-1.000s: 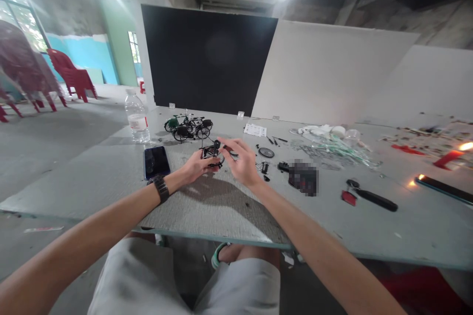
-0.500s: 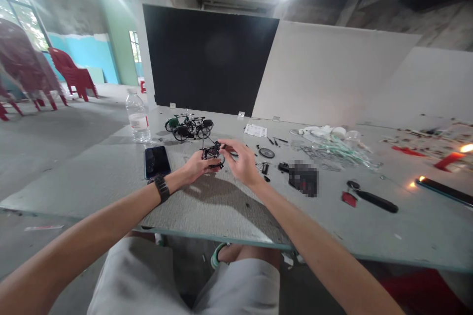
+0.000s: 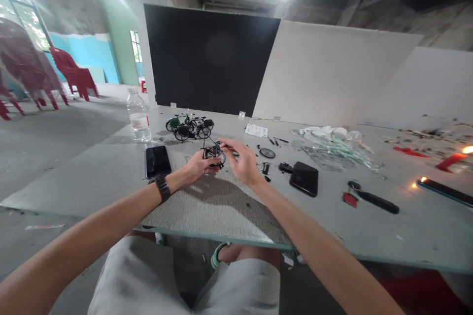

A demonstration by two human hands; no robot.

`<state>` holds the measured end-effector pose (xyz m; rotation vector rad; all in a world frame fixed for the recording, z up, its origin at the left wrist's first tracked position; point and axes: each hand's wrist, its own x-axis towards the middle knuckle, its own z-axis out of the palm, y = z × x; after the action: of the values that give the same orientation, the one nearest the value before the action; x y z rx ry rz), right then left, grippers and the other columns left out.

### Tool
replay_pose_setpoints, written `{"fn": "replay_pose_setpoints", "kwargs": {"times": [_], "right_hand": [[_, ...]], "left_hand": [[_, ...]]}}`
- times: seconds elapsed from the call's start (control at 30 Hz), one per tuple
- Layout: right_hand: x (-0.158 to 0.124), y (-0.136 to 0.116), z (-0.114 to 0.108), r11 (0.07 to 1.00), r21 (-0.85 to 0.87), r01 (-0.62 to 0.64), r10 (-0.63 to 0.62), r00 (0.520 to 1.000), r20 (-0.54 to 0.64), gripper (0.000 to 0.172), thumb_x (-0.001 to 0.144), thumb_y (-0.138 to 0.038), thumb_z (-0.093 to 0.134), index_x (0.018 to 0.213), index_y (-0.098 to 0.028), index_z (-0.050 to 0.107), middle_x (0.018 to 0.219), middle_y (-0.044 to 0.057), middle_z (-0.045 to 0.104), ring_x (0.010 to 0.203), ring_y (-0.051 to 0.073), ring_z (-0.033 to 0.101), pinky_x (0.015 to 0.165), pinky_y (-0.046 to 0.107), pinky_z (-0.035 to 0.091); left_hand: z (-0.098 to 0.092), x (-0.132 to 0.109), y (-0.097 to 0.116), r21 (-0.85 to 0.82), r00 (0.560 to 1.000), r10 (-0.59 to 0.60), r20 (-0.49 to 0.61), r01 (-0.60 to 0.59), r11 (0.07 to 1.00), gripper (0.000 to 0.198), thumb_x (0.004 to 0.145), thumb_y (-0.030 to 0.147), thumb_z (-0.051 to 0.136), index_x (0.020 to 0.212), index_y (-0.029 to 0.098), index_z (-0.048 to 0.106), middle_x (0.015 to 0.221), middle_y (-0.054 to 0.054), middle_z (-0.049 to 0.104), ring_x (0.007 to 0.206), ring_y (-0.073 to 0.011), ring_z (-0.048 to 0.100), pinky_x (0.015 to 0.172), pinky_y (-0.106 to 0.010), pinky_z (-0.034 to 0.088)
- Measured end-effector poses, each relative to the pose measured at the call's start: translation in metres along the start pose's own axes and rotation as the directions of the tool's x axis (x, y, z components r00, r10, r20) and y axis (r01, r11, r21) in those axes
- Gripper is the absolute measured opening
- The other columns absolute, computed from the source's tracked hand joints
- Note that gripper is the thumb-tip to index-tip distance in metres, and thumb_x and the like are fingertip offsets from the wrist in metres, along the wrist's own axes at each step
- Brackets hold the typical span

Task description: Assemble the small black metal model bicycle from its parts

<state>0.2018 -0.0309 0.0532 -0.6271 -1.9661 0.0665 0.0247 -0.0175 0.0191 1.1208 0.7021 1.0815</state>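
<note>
A small black model bicycle part with a wheel (image 3: 214, 153) is held just above the grey table (image 3: 111, 177). My left hand (image 3: 195, 166) grips it from below with curled fingers. My right hand (image 3: 242, 161) pinches its top right side with thumb and forefinger. A loose black wheel (image 3: 267, 152) and several tiny black pieces (image 3: 264, 169) lie just right of my right hand. Two finished model bicycles (image 3: 189, 127), one green and one black, stand behind my hands.
A dark phone (image 3: 157, 161) lies left of my left hand, a water bottle (image 3: 139, 116) behind it. A black case (image 3: 304, 178), a black-handled tool (image 3: 373, 199), a red piece (image 3: 348, 198), clear plastic frames (image 3: 332, 151) and a paper sheet (image 3: 255, 130) lie to the right. Red chairs (image 3: 72, 73) stand far left.
My right hand's fingers have drawn in from spread to a pinch on the bicycle part. My left hand has kept its hold.
</note>
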Motion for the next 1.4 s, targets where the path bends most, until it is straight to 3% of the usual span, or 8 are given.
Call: {"fn": "replay_pose_setpoints", "kwargs": {"times": [0.3,0.47,0.57,0.73,0.9,1.4], "right_hand": [[-0.0011,0.0016,0.0000,1.000,0.015,-0.017,0.017,0.999,0.034,0.036,0.109,-0.034,0.041,0.139,-0.026,0.060,0.114,0.010,0.074,0.103,0.021,0.072,0.087,0.038,0.063],[0.0003,0.0001,-0.0010,1.000,-0.016,0.008,-0.008,1.000,-0.002,0.032,0.107,-0.036,0.047,0.131,-0.028,0.066,0.114,0.011,0.068,0.099,0.021,0.069,0.084,0.037,0.063],[0.0008,-0.0006,-0.0008,0.999,-0.034,-0.005,0.004,1.000,-0.013,0.031,0.106,-0.036,0.047,0.129,-0.028,0.067,0.108,0.010,0.067,0.092,0.021,0.068,0.081,0.037,0.062],[0.0002,0.0005,0.0003,1.000,0.012,-0.011,0.012,1.000,-0.020,0.035,0.108,-0.034,0.042,0.138,-0.028,0.060,0.108,0.009,0.070,0.098,0.021,0.069,0.089,0.039,0.061],[-0.0007,0.0012,-0.0002,0.999,0.008,-0.036,0.036,0.999,0.008,0.037,0.108,-0.039,0.042,0.139,-0.027,0.060,0.113,0.010,0.072,0.101,0.022,0.070,0.088,0.039,0.062],[-0.0020,0.0032,-0.0008,1.000,-0.006,-0.005,0.005,1.000,0.004,0.032,0.107,-0.037,0.044,0.132,-0.026,0.062,0.111,0.010,0.074,0.101,0.022,0.072,0.087,0.039,0.063]], "left_hand": [[-0.0019,0.0036,-0.0018,-0.035,0.998,-0.050,-0.044,0.048,0.998,0.032,0.076,0.023,0.082,0.094,0.014,0.056,0.087,-0.006,0.066,0.071,-0.0160,0.068,0.075,-0.036,0.057],[-0.0028,0.0044,-0.0038,-0.065,0.998,-0.030,-0.046,0.027,0.998,0.032,0.078,0.026,0.081,0.091,0.015,0.054,0.085,-0.006,0.067,0.071,-0.0167,0.068,0.074,-0.036,0.058],[-0.0036,0.0049,-0.0055,-0.057,0.998,-0.026,-0.056,0.023,0.998,0.033,0.077,0.028,0.082,0.089,0.016,0.053,0.084,-0.006,0.067,0.071,-0.0170,0.069,0.073,-0.036,0.058],[-0.0030,0.0036,-0.0033,-0.036,0.998,-0.045,-0.036,0.043,0.998,0.034,0.077,0.030,0.082,0.091,0.013,0.057,0.083,-0.006,0.066,0.070,-0.0170,0.069,0.072,-0.034,0.057],[-0.0026,0.0028,-0.0015,-0.026,0.999,-0.044,-0.024,0.044,0.999,0.034,0.076,0.032,0.083,0.090,0.013,0.058,0.085,-0.008,0.067,0.070,-0.0171,0.069,0.072,-0.035,0.057],[-0.0018,0.0003,-0.0022,-0.014,1.000,0.018,0.016,-0.018,1.000,0.041,0.065,0.031,0.092,0.088,0.012,0.064,0.085,-0.007,0.067,0.076,-0.0166,0.066,0.081,-0.037,0.057]]}}
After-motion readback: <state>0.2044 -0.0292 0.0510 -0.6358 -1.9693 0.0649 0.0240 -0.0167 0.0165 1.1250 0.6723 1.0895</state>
